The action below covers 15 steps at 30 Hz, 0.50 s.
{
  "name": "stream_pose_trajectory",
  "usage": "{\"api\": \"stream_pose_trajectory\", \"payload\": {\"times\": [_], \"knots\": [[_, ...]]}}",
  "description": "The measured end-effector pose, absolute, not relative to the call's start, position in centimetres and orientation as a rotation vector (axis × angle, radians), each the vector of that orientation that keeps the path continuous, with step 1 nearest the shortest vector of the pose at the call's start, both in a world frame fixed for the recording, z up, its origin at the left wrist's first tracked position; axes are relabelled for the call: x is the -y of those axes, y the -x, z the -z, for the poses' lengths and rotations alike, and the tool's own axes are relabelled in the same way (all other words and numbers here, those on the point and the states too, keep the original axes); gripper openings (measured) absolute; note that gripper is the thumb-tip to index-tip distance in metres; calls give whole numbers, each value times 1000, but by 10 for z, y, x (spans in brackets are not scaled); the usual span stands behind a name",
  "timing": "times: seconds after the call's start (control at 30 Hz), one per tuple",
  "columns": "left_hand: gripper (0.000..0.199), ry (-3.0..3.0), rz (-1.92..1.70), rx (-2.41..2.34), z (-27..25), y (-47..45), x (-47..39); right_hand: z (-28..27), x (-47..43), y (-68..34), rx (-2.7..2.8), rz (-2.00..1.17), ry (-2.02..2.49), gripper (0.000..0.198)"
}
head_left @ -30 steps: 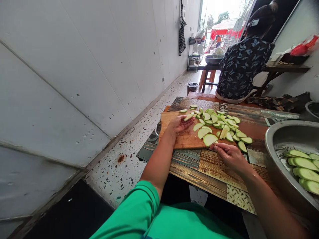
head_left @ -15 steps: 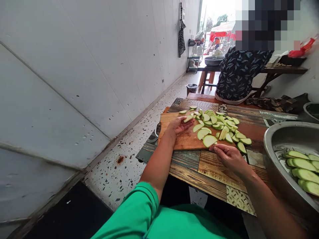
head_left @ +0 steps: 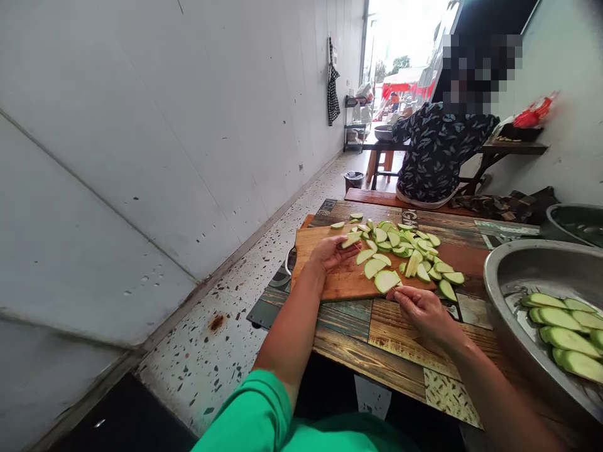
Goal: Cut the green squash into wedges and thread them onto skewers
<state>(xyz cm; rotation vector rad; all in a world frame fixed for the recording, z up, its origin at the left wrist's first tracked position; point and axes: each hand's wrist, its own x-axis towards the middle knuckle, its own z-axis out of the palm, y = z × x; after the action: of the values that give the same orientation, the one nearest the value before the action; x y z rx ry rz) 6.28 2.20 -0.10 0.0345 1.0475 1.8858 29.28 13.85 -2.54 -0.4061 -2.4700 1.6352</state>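
My left hand [head_left: 335, 252] is palm up over the wooden cutting board [head_left: 313, 276], its thumb and fingers closed on a pale green zucchini slice [head_left: 351, 240]. A thin reddish stick tip shows just by those fingers. Near the board's front edge, my right hand [head_left: 421, 307] pinches a thin skewer [head_left: 398, 285], mostly hidden by the fingers. A half-round zucchini slice [head_left: 386, 281] lies against its end; whether it is pierced I cannot tell. Many cut zucchini slices [head_left: 393, 237] are heaped on the board's right part and spill onto the table.
On the right stands a large metal basin [head_left: 492, 276] with rows of zucchini slices [head_left: 565, 339] inside. Behind it is another dark basin [head_left: 575, 223]. A person [head_left: 438, 150] in a patterned shirt sits on a bench [head_left: 367, 196] beyond the patterned table [head_left: 400, 351]. A wall [head_left: 188, 125] runs along the left.
The camera view has tilted up and shifted slightly, so the table sits lower and further left. Both hands keep nearly the same places over the board, still holding the slice and the skewer.
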Motion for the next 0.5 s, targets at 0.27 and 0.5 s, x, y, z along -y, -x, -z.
{"api": "stream_pose_trajectory", "payload": {"times": [0.27, 0.5], "knots": [[20, -4, -1944, -1082, 2, -66, -27, 26, -130, -291, 2443, -1602, 435, 39], [13, 34, -2051, -1109, 8, -69, -33, 28, -127, -290, 2506, -1452, 406, 37]]}}
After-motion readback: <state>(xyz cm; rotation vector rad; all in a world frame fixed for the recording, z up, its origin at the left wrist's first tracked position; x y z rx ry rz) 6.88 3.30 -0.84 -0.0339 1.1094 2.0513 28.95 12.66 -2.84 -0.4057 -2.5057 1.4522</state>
